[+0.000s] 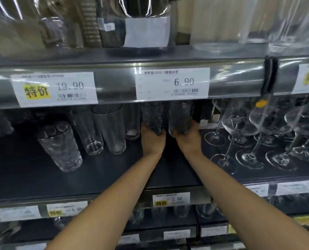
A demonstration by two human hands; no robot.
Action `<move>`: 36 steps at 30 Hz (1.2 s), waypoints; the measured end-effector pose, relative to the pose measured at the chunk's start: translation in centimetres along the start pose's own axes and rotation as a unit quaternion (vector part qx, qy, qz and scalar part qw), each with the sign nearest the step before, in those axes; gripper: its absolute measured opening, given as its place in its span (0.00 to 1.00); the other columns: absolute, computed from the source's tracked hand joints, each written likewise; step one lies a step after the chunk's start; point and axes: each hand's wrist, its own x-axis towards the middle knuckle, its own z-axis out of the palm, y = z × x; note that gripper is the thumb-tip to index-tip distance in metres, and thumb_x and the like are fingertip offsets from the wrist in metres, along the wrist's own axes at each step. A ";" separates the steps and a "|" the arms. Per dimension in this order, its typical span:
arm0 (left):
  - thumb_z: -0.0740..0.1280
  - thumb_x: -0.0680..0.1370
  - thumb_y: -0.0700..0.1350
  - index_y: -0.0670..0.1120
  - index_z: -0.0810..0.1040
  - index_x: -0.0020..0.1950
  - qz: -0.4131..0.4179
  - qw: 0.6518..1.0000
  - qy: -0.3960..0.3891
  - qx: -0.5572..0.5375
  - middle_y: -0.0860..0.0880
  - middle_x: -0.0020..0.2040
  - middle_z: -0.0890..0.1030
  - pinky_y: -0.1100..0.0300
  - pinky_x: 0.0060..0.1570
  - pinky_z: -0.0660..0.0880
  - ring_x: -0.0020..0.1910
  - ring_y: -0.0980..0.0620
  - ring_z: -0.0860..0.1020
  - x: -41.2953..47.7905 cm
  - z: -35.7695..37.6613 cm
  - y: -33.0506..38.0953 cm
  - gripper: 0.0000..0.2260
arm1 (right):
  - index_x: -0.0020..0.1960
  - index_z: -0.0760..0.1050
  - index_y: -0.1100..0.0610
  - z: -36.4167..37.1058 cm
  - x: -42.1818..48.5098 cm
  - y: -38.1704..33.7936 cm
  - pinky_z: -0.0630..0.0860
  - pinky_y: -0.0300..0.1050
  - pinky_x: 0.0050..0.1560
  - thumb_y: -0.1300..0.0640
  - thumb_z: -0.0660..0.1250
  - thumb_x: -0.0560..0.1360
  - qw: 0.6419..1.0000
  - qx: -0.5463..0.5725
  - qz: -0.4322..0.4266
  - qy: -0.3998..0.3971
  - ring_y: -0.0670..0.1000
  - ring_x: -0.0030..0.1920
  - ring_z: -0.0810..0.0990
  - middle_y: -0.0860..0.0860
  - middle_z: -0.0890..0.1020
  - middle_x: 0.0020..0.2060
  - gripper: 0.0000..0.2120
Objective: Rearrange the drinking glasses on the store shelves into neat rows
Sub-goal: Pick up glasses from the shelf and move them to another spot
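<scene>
Gripping: left hand (152,140) left tumbler (152,117) | right hand (186,139) right tumbler (180,117) | wine glasses (240,123) beside | price rail (114,87) above

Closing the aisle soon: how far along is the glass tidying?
Looks done: the wine glasses stand in rough rows. In hand: the left hand grips a dark tumbler, the right hand its twin mid-shelf. Left: the textured tumbler and clear tumblers stand staggered.
</scene>
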 end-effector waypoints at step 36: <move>0.77 0.66 0.55 0.51 0.70 0.61 0.006 1.000 -0.009 -0.002 0.56 0.54 0.82 0.61 0.54 0.78 0.52 0.61 0.80 -13.5 -12.8 2.9 0.28 | 0.64 0.68 0.45 -8.2 -10.4 -4.1 0.73 0.34 0.51 0.57 0.80 0.66 0.963 0.110 -0.083 -0.230 0.36 0.53 0.79 0.39 0.80 0.53 0.32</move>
